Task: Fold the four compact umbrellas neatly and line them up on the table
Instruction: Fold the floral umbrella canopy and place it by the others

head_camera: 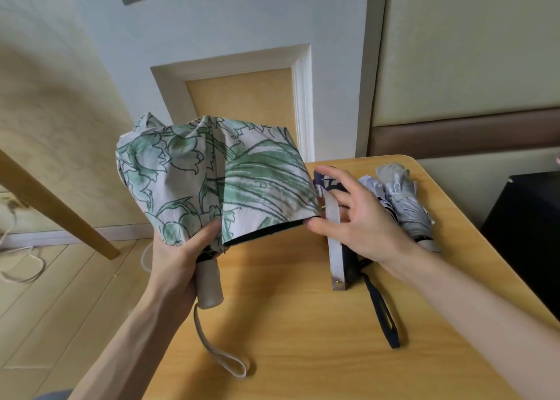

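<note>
A green-and-white floral umbrella (212, 175) is held above the table's left edge, its canopy loose and bunched. My left hand (178, 254) grips it just above its beige handle (209, 287), whose wrist loop trails onto the table. My right hand (354, 217) pinches the canopy's lower right corner, where the beige closing strap (335, 242) hangs down. Behind that hand lies a dark navy patterned umbrella (330, 181) with a dark wrist strap (383, 311). A folded silver-grey umbrella (406, 202) lies to its right.
The wooden table (288, 324) runs from the centre to the lower right, its far right corner rounded. A slanted wooden leg (54, 205) stands at the left over a pale floor with cords. A black box (527, 233) sits beyond the table's right edge.
</note>
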Demonstrator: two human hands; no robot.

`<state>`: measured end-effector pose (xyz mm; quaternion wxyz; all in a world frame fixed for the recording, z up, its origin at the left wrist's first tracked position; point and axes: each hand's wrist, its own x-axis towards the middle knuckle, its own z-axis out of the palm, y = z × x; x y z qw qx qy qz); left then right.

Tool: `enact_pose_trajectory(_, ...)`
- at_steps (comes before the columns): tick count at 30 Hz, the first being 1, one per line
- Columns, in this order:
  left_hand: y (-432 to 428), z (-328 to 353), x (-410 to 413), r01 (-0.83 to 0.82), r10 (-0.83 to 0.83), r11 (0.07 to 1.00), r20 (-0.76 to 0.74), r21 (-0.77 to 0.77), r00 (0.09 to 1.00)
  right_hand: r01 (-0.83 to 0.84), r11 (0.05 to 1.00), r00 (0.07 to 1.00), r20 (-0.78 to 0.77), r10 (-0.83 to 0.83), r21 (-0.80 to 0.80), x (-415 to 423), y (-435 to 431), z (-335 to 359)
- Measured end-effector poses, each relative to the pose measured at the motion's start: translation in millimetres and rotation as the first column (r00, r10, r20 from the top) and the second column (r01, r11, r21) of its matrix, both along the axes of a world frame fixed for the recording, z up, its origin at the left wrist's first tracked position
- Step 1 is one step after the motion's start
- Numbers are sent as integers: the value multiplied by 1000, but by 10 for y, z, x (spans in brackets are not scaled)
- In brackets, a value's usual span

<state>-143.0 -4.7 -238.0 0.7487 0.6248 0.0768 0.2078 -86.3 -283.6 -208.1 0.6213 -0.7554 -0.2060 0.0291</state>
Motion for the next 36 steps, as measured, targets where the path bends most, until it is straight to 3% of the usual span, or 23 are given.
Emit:
enact_pose_trajectory(4, -75, 34, -20, 31, -32, 999, 24, 10, 999, 156, 984, 976, 143, -167, 85, -7, 87, -108)
enact_pose_trajectory(8, -102, 15, -27, -12, 12, 1000, 23, -1, 1000, 299, 952, 910, 282, -305, 67, -24, 96, -194)
enact_pose_trajectory(14, -33, -21, -5, -87, 86, 996, 26, 23, 996, 329, 944, 896, 309, -320, 25, -41, 167, -291)
enact_pose_trajectory(17, 3, -19, -16, -89, 88, 996, 7, 23, 996, 123, 991, 971, 202, -130, 48, -36, 124, -228)
enact_pose_trajectory(20, 34, -3, -18, -81, 82, 996, -2, 27, 997, -61, 992, 995, -75, 69, 109, 0, 46, -156)
enact_pose_trajectory(25, 6, 37, -46, -54, 54, 998, 0, 43, 999, 78, 959, 924, -380, 33, 273, 107, 57, -131)
enact_pose_trajectory(29, -37, 101, -99, 47, -47, 999, -55, 1, 997, 70, 948, 871, -482, 94, 311, 85, 49, -97)
enact_pose_trajectory(36, -146, 124, -146, 136, -131, 989, -76, 51, 988, -54, 971, 857, -489, 164, 232, 90, 23, -122)
